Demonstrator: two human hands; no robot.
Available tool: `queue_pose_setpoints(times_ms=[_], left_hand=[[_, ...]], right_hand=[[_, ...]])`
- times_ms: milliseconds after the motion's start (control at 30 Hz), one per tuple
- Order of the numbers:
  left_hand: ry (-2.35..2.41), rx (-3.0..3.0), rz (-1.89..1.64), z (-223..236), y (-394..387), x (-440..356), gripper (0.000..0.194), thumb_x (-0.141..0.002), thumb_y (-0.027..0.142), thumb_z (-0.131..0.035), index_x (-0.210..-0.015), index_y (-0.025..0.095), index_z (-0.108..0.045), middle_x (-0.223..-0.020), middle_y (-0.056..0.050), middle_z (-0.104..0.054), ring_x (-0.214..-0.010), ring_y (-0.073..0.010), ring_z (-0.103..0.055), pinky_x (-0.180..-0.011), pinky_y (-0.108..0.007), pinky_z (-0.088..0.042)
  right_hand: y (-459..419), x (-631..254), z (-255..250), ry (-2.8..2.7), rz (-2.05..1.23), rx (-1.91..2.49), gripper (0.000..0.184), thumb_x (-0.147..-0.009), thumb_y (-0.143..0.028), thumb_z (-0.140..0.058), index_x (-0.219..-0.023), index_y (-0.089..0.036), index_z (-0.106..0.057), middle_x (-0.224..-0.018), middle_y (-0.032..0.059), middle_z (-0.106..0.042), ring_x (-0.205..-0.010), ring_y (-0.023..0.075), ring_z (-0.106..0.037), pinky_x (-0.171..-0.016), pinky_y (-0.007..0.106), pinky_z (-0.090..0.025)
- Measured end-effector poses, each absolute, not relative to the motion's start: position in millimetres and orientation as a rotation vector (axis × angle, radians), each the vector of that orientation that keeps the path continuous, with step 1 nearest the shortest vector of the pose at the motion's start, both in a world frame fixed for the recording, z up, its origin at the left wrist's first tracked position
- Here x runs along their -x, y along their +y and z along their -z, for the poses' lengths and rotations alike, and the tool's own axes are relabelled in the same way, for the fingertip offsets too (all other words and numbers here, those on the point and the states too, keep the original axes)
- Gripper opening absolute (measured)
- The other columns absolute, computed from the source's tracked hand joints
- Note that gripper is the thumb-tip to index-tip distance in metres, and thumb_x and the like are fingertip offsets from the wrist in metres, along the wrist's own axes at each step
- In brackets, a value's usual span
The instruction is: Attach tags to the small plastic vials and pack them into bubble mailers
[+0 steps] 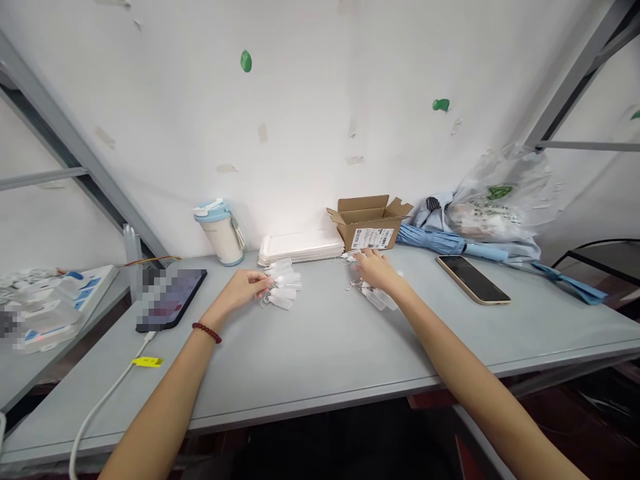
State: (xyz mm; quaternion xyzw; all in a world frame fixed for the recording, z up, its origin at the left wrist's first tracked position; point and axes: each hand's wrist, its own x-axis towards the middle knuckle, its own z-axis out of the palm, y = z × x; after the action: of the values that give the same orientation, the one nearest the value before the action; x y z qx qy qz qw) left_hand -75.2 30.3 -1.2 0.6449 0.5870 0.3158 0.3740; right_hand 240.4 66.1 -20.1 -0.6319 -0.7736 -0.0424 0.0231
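Observation:
On the left, my left hand (246,287) lies at a small fanned-out group of white translucent plastic tags (283,295) with strings. Its thumb and fingertips come together on the string ends of the tags. Right of the middle, my right hand (376,268) is palm down over a second group of tags (376,299), partly covered by the hand and wrist. Its fingers look slightly apart and bent down, near one loose tag (353,255) in front of the cardboard box; the fingertips are partly hidden.
A stack of white cards (303,246) and an open cardboard box (373,220) stand against the wall. A cup (221,233) and a phone on a cable (180,297) are left; another phone (474,279), a blue umbrella (435,238) and a plastic bag (510,200) are right.

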Motion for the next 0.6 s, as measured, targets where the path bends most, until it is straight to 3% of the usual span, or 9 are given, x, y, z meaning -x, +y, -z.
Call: queue_pose_setpoints(times_ms=[233,367,600], left_hand=[[1.543,-1.647,-0.836,11.2,36.2,79.2,0.031,-0.060,0.045,-0.067,-0.052,0.015,-0.062,-0.052,-0.004,-0.060,-0.044,-0.0121,-0.048,-0.045,-0.024,-0.037],[1.685,-1.590,-0.972,10.8,37.4,81.7,0.029,-0.063,0.044,-0.061,-0.057,0.017,-0.064,-0.053,-0.003,-0.062,-0.043,-0.0131,-0.049,-0.042,-0.024,-0.035],[1.804,-1.568,-1.136,7.3,33.9,80.8,0.026,-0.069,0.042,-0.055,-0.066,0.017,-0.063,-0.056,0.000,-0.062,-0.046,-0.0125,-0.052,-0.046,-0.022,-0.037]], right_hand=[[68.7,-238.4,22.8,-2.397,0.173,1.971,0.035,-0.092,-0.021,-0.038,-0.122,-0.011,-0.050,-0.127,0.0216,-0.047,-0.117,0.0310,-0.042,-0.086,0.041,-0.039],[70.7,-236.6,25.0,-2.382,0.214,1.981,0.036,-0.091,-0.019,-0.036,-0.124,-0.010,-0.048,-0.127,0.0224,-0.046,-0.116,0.0328,-0.041,-0.085,0.043,-0.038],[71.0,-234.6,24.9,-2.415,0.224,1.966,0.034,-0.088,-0.009,-0.034,-0.117,-0.009,-0.053,-0.123,0.0196,-0.050,-0.113,0.0279,-0.044,-0.082,0.037,-0.040]])
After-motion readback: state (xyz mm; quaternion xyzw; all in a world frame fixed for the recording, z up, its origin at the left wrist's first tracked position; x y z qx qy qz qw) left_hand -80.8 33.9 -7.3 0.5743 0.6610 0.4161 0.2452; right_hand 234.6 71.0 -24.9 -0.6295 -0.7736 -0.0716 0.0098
